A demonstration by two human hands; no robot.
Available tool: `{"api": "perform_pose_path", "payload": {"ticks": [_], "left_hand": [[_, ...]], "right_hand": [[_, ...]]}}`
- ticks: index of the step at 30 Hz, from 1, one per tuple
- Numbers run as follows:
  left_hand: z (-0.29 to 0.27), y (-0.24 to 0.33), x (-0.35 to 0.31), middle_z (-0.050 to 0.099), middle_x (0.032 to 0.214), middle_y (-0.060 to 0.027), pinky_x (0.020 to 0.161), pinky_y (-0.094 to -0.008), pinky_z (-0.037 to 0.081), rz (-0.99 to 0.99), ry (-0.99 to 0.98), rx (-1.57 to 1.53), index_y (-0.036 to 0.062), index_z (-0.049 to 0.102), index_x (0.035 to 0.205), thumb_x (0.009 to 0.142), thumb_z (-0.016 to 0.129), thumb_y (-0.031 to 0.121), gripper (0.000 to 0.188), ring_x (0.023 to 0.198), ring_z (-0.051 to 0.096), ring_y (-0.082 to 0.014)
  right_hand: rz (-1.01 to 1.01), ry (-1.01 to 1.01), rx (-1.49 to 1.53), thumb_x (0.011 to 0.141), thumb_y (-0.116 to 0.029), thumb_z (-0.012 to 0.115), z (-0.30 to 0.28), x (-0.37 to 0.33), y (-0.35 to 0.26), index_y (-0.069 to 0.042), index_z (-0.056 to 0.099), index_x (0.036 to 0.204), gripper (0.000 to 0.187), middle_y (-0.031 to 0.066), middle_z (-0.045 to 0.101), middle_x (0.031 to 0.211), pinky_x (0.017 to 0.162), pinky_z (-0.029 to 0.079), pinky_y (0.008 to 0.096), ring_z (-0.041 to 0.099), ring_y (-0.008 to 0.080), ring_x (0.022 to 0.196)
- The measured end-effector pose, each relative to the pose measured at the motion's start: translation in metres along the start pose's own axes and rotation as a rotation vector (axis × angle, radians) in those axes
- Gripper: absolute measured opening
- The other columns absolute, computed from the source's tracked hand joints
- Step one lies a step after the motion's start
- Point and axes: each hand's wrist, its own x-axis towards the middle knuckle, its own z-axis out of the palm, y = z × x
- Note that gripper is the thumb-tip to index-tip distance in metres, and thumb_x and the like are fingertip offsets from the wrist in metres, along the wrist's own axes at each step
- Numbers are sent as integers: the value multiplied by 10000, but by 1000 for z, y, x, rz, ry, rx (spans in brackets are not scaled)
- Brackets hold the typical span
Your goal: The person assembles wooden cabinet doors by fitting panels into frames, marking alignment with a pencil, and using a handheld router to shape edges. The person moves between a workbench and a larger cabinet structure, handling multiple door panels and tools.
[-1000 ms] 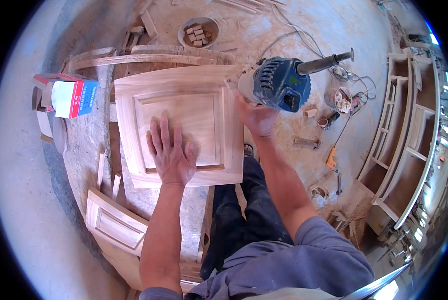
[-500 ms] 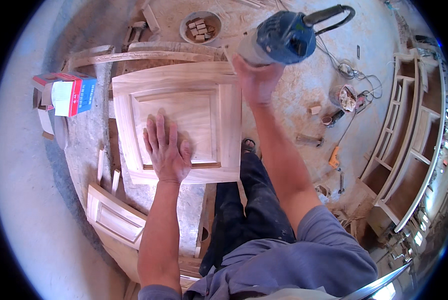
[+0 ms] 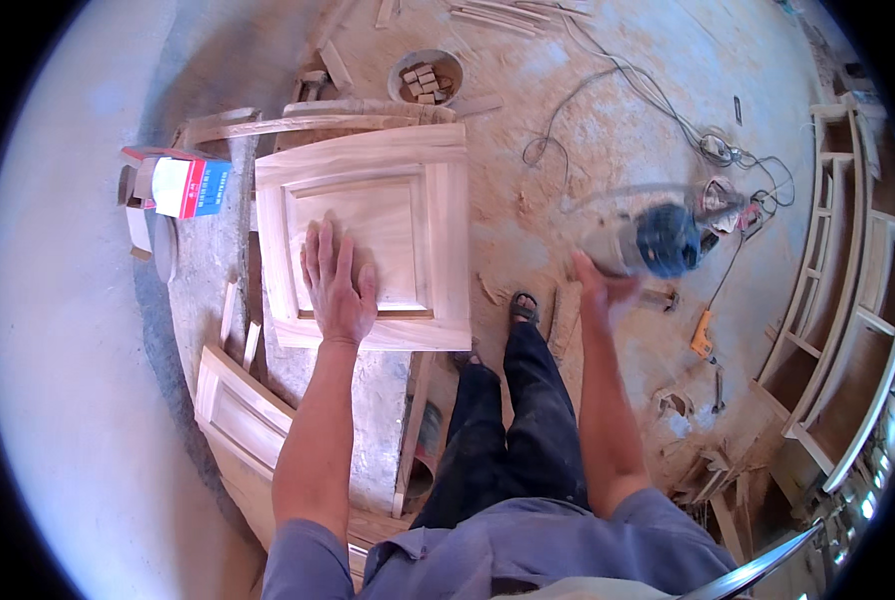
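An arched wooden cabinet door point(image 3: 446, 230) with a raised centre panel lies on the workbench. My left hand point(image 3: 339, 290) rests flat on the lower part of that panel, fingers spread. Off to the right of the door, my right hand point(image 3: 608, 285) is closed round a blue and grey corded power tool point(image 3: 668, 240), held in the air over the floor. Motion blurs the tool, so its exact kind is unclear. Its working end is not readable.
A red, white and blue box point(image 3: 193, 187) sits on the bench's left side. A smaller panelled door point(image 3: 243, 410) lies nearer me. Beyond the bench is a bowl of wood blocks point(image 3: 458, 70). Cables point(image 3: 658, 90), an orange tool point(image 3: 703, 333) and wooden frames point(image 3: 818, 270) occupy the right.
My right hand has carried the power tool from the door's far right corner rightward and nearer me. My left hand stays flat on the door. The whole view has shifted somewhat.
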Motion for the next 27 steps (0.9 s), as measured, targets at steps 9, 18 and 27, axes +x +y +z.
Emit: {"api": "perform_pose_path", "payload": {"ticks": [9, 18, 27], "left_hand": [[29, 166, 29, 441, 1212, -259, 1011, -540, 362, -243, -12, -182, 9, 540, 1287, 745, 758, 83, 589, 1143, 427, -446], [3, 163, -99, 422, 1200, -255, 952, -541, 376, 88, -371, -302, 90, 555, 1339, 691, 688, -10, 669, 1092, 420, -457], [-57, 32, -109, 288, 1596, -187, 1221, -493, 237, 354, -923, 125, 328, 379, 1539, 621, 830, 112, 1045, 1448, 281, -391]], "right_hand": [[63, 94, -111, 705, -10, 825, -134, -50, 52, 4, 469, 1296, 690, 142, 597, 1191, 838, 549, 343, 626, 231, 1016], [145, 74, -157, 697, -8, 812, -165, -66, 44, 15, 443, 1344, 744, 156, 585, 1225, 911, 527, 378, 617, 263, 1048], [194, -16, -97, 668, -1, 830, -156, -84, 34, 31, 470, 1332, 756, 159, 593, 1263, 962, 510, 375, 622, 272, 1117]]}}
